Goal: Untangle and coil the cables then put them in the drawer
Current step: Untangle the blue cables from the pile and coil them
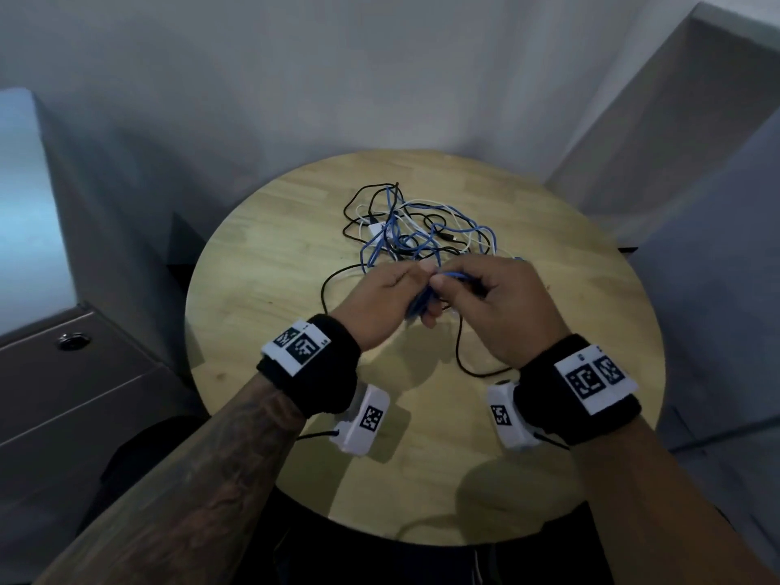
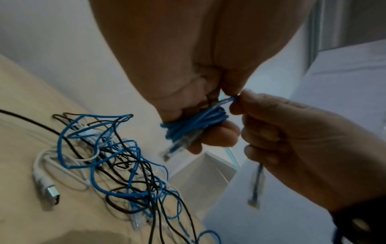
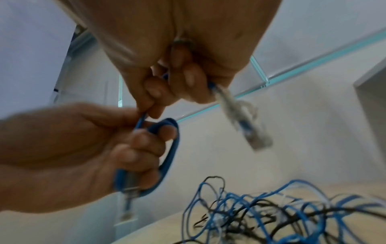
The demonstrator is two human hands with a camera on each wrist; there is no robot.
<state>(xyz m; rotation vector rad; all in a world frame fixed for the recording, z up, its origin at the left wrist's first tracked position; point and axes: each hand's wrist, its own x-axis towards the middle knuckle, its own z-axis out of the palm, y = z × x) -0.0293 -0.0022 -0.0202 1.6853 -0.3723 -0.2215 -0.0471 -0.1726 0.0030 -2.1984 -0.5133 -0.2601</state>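
A coiled blue network cable (image 2: 194, 123) (image 3: 167, 148) (image 1: 415, 304) is wound round the fingers of my left hand (image 1: 386, 301) (image 2: 188, 102) (image 3: 87, 140), above the table's middle. My right hand (image 1: 485, 297) (image 2: 282, 135) (image 3: 167, 85) pinches the free end of that cable right beside the coil, and its clear plug (image 3: 246, 125) (image 2: 255, 186) dangles below the fist. A tangle of blue, black and white cables (image 1: 413, 228) (image 2: 117, 165) (image 3: 271, 213) lies on the round wooden table (image 1: 270, 263) just beyond both hands. A white USB plug (image 2: 52, 194) lies at the tangle's edge.
A grey drawer cabinet with a round lock (image 1: 74, 342) stands at the left of the table, its drawers closed. A black cable (image 1: 460, 352) trails over the table under my hands. White walls and a grey partition (image 1: 696, 141) surround the table.
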